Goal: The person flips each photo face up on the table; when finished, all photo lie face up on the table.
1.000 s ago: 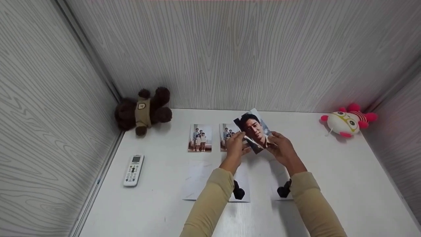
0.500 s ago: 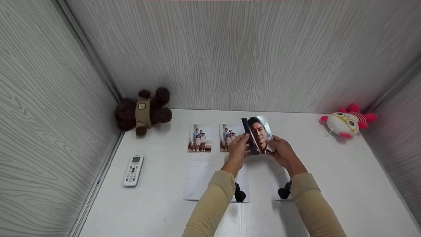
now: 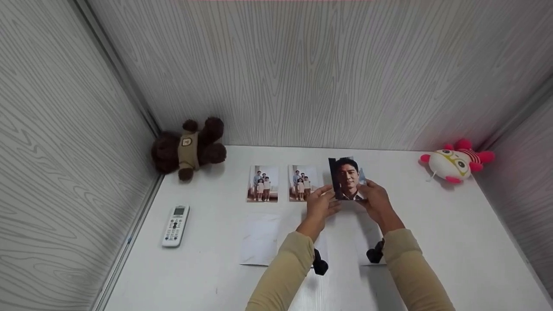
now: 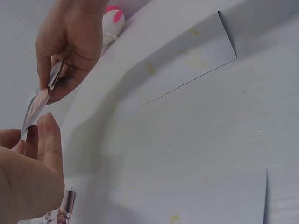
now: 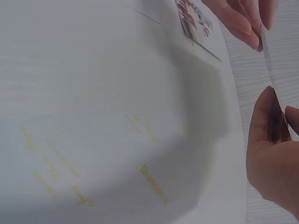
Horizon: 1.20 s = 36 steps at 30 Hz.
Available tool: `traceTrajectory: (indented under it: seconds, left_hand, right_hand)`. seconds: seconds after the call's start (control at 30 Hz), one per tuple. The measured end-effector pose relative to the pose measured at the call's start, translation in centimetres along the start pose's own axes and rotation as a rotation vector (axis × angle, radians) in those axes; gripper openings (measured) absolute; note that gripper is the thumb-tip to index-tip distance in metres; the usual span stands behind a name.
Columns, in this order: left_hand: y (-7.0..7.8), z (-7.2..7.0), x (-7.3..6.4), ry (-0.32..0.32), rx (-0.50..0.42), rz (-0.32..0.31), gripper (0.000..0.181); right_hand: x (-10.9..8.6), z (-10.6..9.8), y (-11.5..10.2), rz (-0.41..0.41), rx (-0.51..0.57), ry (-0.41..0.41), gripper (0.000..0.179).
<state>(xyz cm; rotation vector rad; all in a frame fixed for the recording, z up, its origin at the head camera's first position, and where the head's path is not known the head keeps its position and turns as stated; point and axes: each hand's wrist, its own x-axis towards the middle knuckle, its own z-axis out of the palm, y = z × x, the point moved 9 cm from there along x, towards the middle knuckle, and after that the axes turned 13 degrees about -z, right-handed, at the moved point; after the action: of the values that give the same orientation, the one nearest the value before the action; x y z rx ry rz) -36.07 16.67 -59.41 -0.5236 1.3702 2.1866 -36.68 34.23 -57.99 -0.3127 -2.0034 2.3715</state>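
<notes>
A glossy portrait photo (image 3: 345, 179) is held up over the back of the white table in the head view, its face towards me. A light-blue sliver of print shows past its right edge. My right hand (image 3: 376, 199) pinches the lower right side, thumb in front. At the lower left edge, my left hand (image 3: 320, 207) has that edge between thumb and index finger, other fingers extended. The left wrist view shows the photo (image 4: 37, 105) almost edge-on between both hands. Left of them, two matching family photos (image 3: 262, 185) lie side by side.
White paper sheets lie below the photos: a left sheet (image 3: 259, 239), one partly under the left arm, and a right sheet (image 3: 366, 237). Yellow writing (image 5: 154, 184) marks them. A remote control (image 3: 175, 226), brown teddy bear (image 3: 189, 149) and pink-white plush toy (image 3: 453, 164) lie farther out.
The portrait photo has turned from tilted to nearly upright and shifted right and slightly down in the head view. My left hand has moved right with it, uncovering the second family photo.
</notes>
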Motion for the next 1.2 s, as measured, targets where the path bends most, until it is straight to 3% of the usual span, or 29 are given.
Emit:
traceTrajectory:
  seconds: [0.23,0.47,0.57,0.9,1.2]
  left_hand:
    - [-0.4,-0.8,0.4,0.039,0.048,0.033,0.038]
    - [-0.1,-1.9,1.1,0.115,0.064,0.057,0.039]
    - [0.3,-2.0,1.1,0.143,0.077,0.065,0.039]
    - [0.1,-1.5,1.0,0.177,0.111,0.041,0.037]
    - [-1.0,-0.6,1.3,0.140,0.082,-0.025,0.045]
  right_hand:
    - [-0.5,-0.1,1.4,0.053,-0.016,-0.035,0.051]
    - [-0.8,0.2,2.3,0.117,0.042,-0.048,0.069]
    - [-0.9,0.3,2.5,0.133,0.025,-0.054,0.069]
    - [-0.7,-0.7,2.5,0.127,-0.022,0.026,0.055]
    - [-0.5,-1.2,2.6,0.139,-0.025,0.066,0.054]
